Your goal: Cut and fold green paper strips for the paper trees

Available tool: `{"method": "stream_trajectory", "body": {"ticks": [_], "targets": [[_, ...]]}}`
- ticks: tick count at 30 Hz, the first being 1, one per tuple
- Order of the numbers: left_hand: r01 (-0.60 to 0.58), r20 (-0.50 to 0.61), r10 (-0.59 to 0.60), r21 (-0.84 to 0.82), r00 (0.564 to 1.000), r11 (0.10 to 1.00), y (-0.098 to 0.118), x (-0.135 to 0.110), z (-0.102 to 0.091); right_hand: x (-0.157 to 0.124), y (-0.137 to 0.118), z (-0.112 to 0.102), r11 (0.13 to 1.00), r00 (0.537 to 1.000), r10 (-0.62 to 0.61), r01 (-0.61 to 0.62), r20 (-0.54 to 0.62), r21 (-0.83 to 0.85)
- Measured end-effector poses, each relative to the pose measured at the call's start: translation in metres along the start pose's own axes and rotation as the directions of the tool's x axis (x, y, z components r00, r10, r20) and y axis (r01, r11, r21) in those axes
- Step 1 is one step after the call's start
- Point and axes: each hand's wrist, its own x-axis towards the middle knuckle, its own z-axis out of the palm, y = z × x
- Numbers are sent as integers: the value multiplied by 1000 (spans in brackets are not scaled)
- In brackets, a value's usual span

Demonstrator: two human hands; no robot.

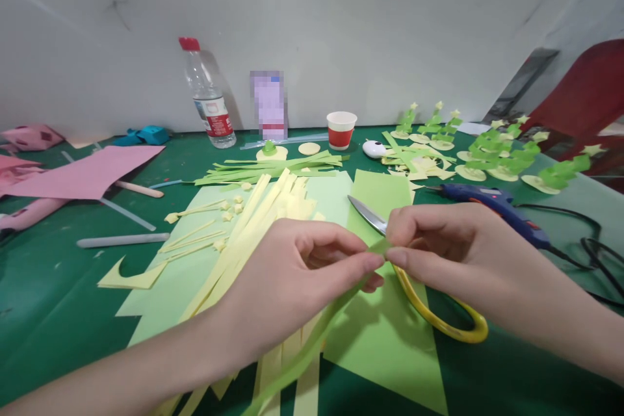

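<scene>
Between my two hands is a green paper strip (319,341), its near end trailing down toward the table's front. My left hand (297,273) pinches it between thumb and fingers. Fingertips of my right hand (439,247) close on the strip's end, touching the left fingertips. Beneath the hands lie scissors with yellow handles (470,331), partly covered by my right hand, on a green paper sheet (390,351). To the left, pale yellow paper strips (248,240) are spread over light green sheets (160,296). Small folded paper stars (238,208) rest among them.
A blue glue gun (492,198) with a black cord lies at the right. Several green paper plants (502,149) stand behind it. Along the wall are a water bottle (209,101), a phone (269,104) and a paper cup (341,130). Pink paper (88,172) lies at left.
</scene>
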Motion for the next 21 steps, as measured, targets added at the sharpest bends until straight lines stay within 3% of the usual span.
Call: {"method": "stream_trajectory", "body": {"ticks": [4,10,18,21], "targets": [[66,80,-70,52,994,996,0,1,-1,1,2,2,1000,998,5,-4,63,-19],[31,97,-51,197,994,980,1,1,-5,1,5,1,999,989,37,-34,146,-23],[126,75,-124,-26,989,992,2,8,-8,11,10,-13,964,984,94,-128,154,232],[127,98,-128,20,987,992,2,8,-11,15,10,-20,968,964,139,-180,226,174]]}}
